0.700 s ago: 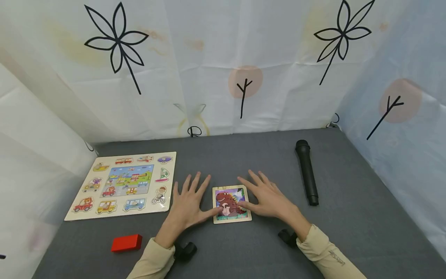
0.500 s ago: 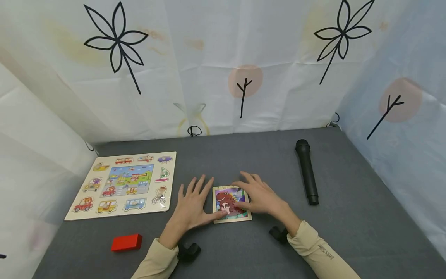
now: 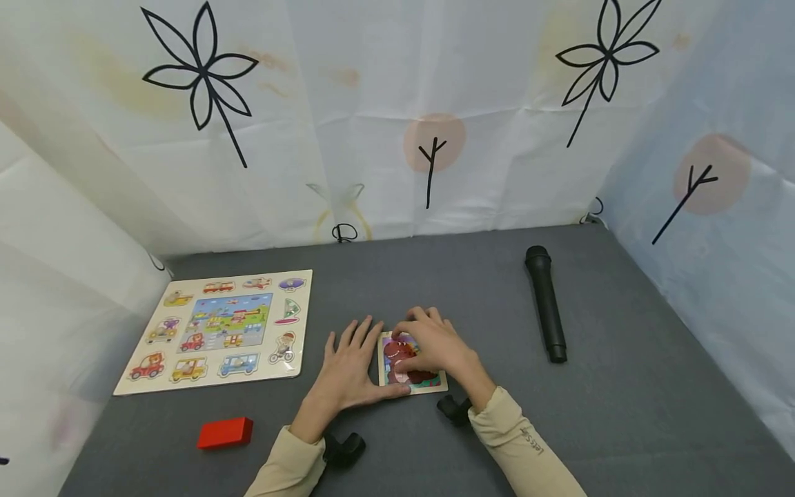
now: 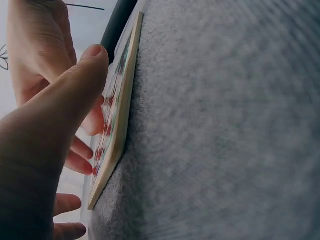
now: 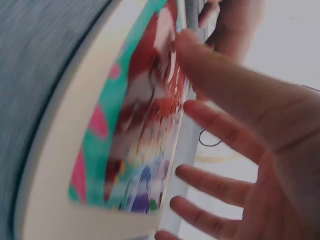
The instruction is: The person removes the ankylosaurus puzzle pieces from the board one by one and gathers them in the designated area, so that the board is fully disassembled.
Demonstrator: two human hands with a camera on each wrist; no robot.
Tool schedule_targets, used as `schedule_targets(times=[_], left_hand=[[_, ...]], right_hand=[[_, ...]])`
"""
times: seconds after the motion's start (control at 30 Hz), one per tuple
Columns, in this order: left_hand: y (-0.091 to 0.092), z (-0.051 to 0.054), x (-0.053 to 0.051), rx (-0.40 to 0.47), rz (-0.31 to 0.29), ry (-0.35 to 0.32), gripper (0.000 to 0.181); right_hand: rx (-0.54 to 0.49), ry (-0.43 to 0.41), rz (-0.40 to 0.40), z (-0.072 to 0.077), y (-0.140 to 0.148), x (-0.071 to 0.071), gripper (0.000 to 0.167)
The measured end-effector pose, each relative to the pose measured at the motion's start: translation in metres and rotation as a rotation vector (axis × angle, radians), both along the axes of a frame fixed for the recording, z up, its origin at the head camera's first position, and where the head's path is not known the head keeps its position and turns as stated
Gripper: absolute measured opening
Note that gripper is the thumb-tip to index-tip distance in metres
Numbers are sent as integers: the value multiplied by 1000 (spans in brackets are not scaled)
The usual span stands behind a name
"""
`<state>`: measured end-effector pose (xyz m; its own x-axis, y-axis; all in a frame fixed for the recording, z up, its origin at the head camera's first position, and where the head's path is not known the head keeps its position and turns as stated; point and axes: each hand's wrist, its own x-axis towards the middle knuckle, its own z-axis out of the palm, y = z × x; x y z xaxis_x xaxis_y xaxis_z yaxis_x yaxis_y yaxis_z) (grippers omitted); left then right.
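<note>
A small wooden-framed dinosaur jigsaw puzzle (image 3: 393, 353) lies flat on the grey table between my hands. My left hand (image 3: 349, 375) is spread at its left side, fingers straight and thumb reaching along the near edge. In the left wrist view, that thumb stands over the puzzle's pale rim (image 4: 120, 132); contact is unclear. My right hand (image 3: 437, 348) hovers over the puzzle's upper right, fingers bent down and thumb above the picture. Seen from the right wrist, its thumb and fingers are apart over the dinosaur picture (image 5: 145, 115), gripping no piece.
A larger vehicle puzzle board (image 3: 292, 369) lies at the left. Nearer me is a red block (image 3: 225, 433). A black microphone (image 3: 546, 304) rests on the right. White patterned cloth (image 3: 373, 138) walls the table's back and sides.
Both hands have moved inward. My right hand has come left over the puzzle with its fingers bending more, while the left shifted slightly right. The puzzle stays in about the same place.
</note>
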<state>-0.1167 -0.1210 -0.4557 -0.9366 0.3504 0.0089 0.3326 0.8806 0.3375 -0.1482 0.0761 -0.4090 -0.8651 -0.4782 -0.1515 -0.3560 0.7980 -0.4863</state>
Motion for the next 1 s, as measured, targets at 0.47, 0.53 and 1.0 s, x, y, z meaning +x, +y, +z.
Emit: schedule_targets(times=[0.47,0.53,1.0], left_hand=[[-3,-4,1,-14,-20,6,119],[-3,-4,1,-13,-22,2,119],[-4,-7,0,42,2,-67,119]], right_hand=[[76,-51,-76,5,-16,5,66],[89,-36,-75,4,-16,6,68],[-10,-129,-28,-3,-15,-5,63]])
